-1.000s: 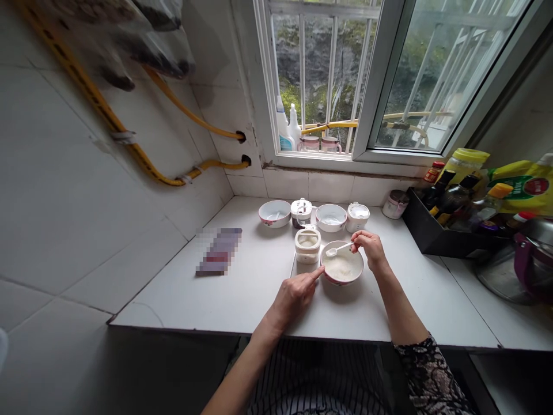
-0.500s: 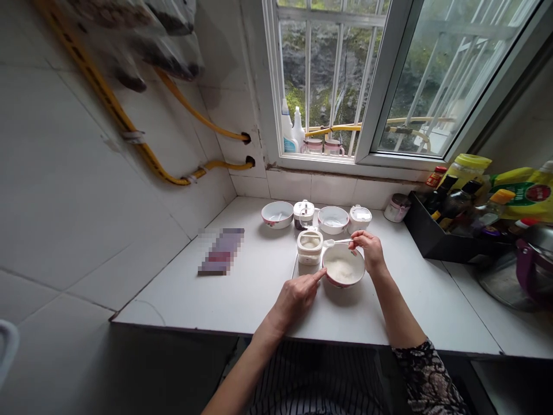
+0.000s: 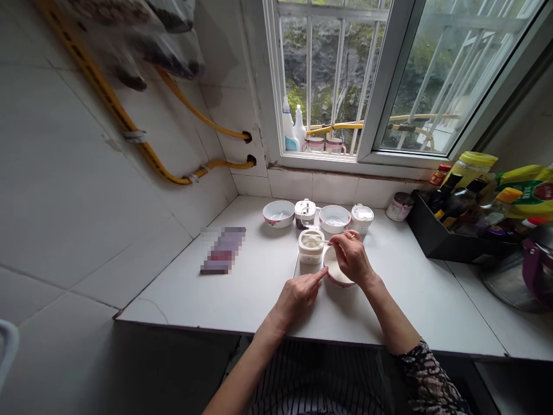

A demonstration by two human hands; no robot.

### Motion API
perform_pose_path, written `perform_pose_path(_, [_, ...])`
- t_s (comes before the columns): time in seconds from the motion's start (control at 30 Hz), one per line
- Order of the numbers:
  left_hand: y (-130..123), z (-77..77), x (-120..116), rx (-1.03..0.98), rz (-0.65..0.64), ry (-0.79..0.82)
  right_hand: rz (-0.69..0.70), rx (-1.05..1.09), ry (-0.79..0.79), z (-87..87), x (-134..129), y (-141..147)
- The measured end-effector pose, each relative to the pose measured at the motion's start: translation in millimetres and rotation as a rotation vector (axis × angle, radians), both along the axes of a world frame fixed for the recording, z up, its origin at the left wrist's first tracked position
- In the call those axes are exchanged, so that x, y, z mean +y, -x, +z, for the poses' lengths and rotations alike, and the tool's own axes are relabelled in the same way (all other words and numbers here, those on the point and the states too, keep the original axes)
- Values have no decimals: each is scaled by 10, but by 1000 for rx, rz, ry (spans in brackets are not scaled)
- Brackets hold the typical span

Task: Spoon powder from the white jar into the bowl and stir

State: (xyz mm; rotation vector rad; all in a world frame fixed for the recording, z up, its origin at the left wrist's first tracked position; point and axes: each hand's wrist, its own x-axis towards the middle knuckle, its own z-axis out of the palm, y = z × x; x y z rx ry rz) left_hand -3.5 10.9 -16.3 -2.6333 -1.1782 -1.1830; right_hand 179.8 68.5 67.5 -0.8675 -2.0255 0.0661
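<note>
My right hand (image 3: 352, 257) is shut on a small white spoon (image 3: 318, 240), reaching over a white bowl with a pink rim (image 3: 332, 266) that holds a white, grainy food. The hand hides most of the bowl. The spoon's far end lies at a square white container (image 3: 311, 246) next to the bowl, and I cannot tell whether it touches the contents. My left hand (image 3: 297, 300) rests on the counter at the bowl's near left, holding nothing. Its index finger stretches out, close to the bowl's rim.
Behind stand a white bowl (image 3: 279, 214), a small lidded jar (image 3: 305, 213), a second bowl (image 3: 334, 219) and a lidded white pot (image 3: 362, 219). A pixelated flat object (image 3: 223, 250) lies at left. A black tray of bottles (image 3: 449, 230) stands at right.
My right hand has moved left and now covers most of the bowl, with the spoon still in it. My left hand has stayed in place. The view has shifted slightly.
</note>
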Motion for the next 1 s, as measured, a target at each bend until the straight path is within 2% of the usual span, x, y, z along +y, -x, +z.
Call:
perform_pose_path(0.1, [-2,5,-2,-13,-2,-3,-49,167,59,21,-23,-9])
perform_pose_path(0.23, [1,17,-7,-30,-12,3,-71,559,390,40,-8,-120])
perform_pose_path(0.3, [5,17,-7,-30,-20,3,-78,672,505,48,20,-222])
perform_pose_path(0.43, [9,6,-6,-29,-21,12,-106,560,589,63,58,-378])
perform_pose_path(0.53, [8,0,-8,-29,-12,14,-83,424,639,62,49,-373])
perform_pose_path(0.63, [6,0,-9,-29,-13,8,-47,384,700,51,40,-321])
perform_pose_path(1.0, [8,-10,4,-32,-22,21,-64,723,870,42,156,-402])
